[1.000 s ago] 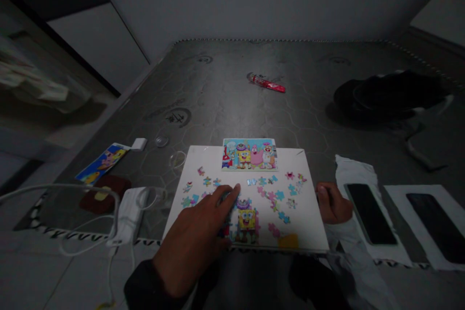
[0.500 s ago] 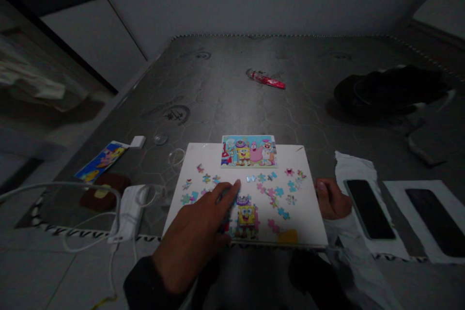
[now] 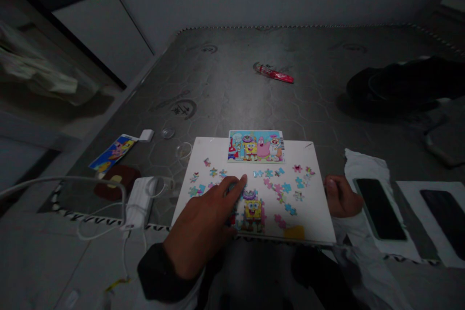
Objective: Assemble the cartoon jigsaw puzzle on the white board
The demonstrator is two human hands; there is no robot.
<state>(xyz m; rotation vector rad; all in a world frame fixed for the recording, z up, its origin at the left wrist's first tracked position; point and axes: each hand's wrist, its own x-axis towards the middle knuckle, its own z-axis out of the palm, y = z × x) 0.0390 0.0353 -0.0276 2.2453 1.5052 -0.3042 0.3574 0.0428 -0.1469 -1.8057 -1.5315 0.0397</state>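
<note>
My left hand (image 3: 207, 223) lies over the left part of a white board (image 3: 218, 147), index finger stretched out near the middle, thumb lower down. It partly covers a joined section of jigsaw puzzle (image 3: 253, 209) showing a yellow square cartoon figure with a purple hat. No piece shows between its fingers. My right hand (image 3: 341, 197) is closed in a fist at the board's right edge; whatever is inside it, if anything, is hidden. Loose puzzle pieces (image 3: 268, 173), pink, blue and mixed, lie scattered on the board. A picture card (image 3: 256, 146) rests at its top edge.
Two phones (image 3: 379, 208) lie on white sheets at the right. On the left are a white power adapter (image 3: 140, 201) with cables, a brown case (image 3: 116, 181), a colourful packet (image 3: 114, 153) and a small white box (image 3: 147, 135). Farther back sit a red item (image 3: 278, 75) and a dark bag (image 3: 403, 85).
The camera view has shifted, so everything appears a little farther right and slightly higher. Both hands keep nearly the same pose and place on or beside the board.
</note>
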